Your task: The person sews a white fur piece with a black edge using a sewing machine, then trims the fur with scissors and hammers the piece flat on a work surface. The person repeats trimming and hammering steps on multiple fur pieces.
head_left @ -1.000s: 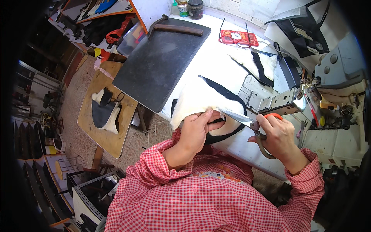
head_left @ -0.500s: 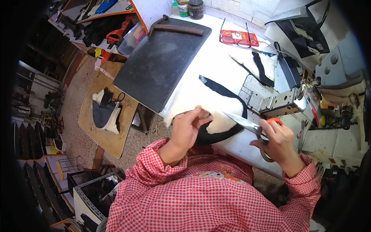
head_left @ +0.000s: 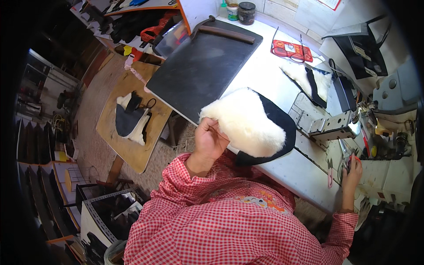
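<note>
Fleece [head_left: 251, 126] pinched at left edge by left hand [head_left: 209, 142]; black piece [head_left: 282, 126] partly covered by fleece, at front edge of table [head_left: 300, 170]; scissors [head_left: 345, 152] touched by right hand [head_left: 351, 174]; right-hand grip cannot be told.

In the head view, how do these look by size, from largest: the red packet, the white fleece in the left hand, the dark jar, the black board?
1. Black board
2. White fleece
3. Red packet
4. Dark jar

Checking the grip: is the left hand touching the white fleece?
Touching: the head view shows the left hand pinching the white fleece at its lower left edge.
</note>
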A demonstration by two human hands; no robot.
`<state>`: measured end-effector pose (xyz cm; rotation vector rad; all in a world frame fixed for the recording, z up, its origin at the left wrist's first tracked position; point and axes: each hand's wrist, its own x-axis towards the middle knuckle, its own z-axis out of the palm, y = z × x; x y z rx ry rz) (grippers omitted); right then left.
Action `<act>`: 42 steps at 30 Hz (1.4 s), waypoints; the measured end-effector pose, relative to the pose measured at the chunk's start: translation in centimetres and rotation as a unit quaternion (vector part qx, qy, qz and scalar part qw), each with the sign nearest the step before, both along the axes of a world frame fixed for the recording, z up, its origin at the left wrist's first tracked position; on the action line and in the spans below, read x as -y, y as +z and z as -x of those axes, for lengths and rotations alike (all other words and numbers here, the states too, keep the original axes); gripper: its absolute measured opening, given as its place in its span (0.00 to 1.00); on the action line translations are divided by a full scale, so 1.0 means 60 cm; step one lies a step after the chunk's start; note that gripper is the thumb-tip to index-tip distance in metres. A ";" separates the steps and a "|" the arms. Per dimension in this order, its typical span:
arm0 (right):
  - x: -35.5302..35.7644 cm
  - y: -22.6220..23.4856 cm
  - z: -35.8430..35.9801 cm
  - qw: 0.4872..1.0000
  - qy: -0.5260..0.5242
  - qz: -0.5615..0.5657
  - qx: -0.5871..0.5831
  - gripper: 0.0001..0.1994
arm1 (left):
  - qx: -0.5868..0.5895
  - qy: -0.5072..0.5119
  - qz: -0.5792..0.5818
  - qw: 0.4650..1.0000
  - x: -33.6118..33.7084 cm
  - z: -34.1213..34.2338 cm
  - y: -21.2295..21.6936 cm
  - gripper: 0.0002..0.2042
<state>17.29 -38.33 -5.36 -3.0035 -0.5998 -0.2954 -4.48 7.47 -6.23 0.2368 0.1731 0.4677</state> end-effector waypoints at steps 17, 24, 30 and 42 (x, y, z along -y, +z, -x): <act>-0.596 0.024 0.332 0.668 0.278 -0.424 -0.545 0.15 | -0.338 0.175 -0.179 0.907 -0.005 0.172 -0.021 0.21; -0.626 0.018 0.382 0.731 0.563 -0.204 -0.328 0.19 | -0.457 0.270 -0.574 0.623 -0.073 0.315 -0.208 0.17; -0.593 0.047 0.292 0.702 0.413 -0.239 -0.528 0.30 | -0.753 0.013 -0.577 0.317 -0.123 0.380 -0.251 0.49; -0.368 -0.053 0.108 0.633 -0.053 -0.638 -0.436 0.20 | -0.172 -0.040 -0.909 0.377 -0.020 -0.030 0.019 0.26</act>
